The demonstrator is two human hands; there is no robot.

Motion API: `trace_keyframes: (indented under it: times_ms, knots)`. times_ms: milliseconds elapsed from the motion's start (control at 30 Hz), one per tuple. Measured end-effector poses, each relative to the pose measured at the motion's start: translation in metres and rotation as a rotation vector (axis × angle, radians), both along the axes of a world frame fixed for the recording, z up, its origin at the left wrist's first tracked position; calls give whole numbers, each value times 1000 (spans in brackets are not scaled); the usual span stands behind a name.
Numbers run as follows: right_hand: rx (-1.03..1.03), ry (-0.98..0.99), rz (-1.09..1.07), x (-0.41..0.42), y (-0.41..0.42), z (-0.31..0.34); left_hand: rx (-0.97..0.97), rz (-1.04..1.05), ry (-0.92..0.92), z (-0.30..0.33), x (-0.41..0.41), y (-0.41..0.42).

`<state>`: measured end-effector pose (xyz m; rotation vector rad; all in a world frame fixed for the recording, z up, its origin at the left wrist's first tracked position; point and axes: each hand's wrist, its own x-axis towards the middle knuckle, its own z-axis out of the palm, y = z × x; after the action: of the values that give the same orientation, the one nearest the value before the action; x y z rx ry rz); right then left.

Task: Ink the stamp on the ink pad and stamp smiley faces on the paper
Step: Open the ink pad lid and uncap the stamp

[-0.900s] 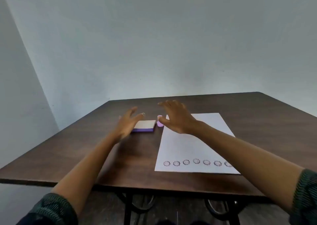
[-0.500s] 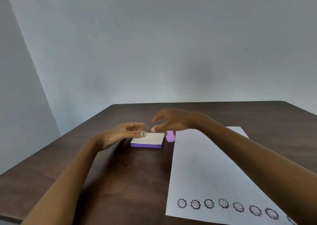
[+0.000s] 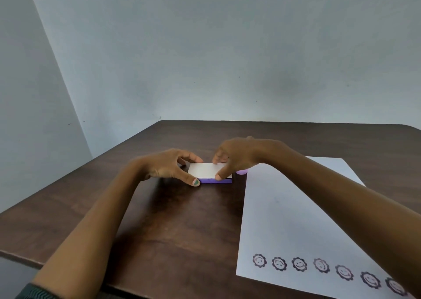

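Observation:
The ink pad (image 3: 206, 170) is a flat purple box with a white lid, closed, lying on the dark wooden table (image 3: 182, 225). My left hand (image 3: 169, 166) grips its left end, thumb at the front corner and fingers behind. My right hand (image 3: 234, 156) pinches its right end, thumb on the front edge and fingers on the lid's far edge. The pink stamp (image 3: 242, 172) peeks out just right of the pad, mostly hidden under my right hand. The white paper (image 3: 280, 219) lies to the right, with a row of several stamped smiley faces (image 3: 299, 264) along its near edge.
The table stands against a plain grey wall, its near edge at the bottom left. My right forearm crosses over the paper.
Both hands came down from hovering over the pad and now hold its two ends. The view has moved closer to the table.

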<state>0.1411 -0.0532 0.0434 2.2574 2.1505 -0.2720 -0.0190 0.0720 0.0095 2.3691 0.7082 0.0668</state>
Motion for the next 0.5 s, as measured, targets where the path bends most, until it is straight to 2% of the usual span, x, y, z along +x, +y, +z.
trace_keyframes:
  times_ms: [500]
  knots:
    - [-125,-39,29,-9,-12,13,-49,-85,97,8,-4,-20]
